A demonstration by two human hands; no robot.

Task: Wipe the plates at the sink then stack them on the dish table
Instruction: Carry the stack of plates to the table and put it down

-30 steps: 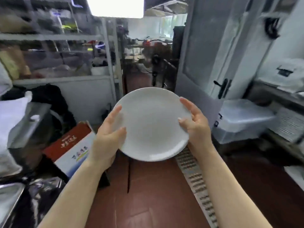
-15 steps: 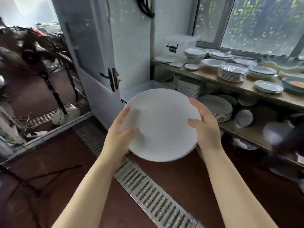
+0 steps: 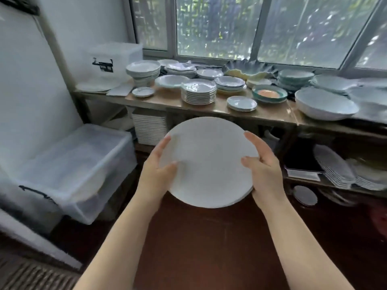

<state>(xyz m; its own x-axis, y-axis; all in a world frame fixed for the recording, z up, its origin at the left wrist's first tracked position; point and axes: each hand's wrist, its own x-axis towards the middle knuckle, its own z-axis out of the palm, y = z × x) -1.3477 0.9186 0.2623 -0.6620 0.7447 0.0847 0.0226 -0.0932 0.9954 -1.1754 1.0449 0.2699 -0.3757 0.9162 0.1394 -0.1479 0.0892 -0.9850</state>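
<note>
light: daylight from window (image 3: 215, 28) | blur: soft edges | distortion: wide-angle bowing

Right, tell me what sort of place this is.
Probably the dish storage corner of a restaurant kitchen. A long dish table under the windows carries many stacks of plates and bowls, more stacks fill the shelf below, and both hands hold a white plate.

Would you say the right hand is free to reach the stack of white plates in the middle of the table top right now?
Probably not yet. The right hand grips the white plate together with the left hand, so it is occupied. Nothing stands between it and the stack of plates on the table.
</note>
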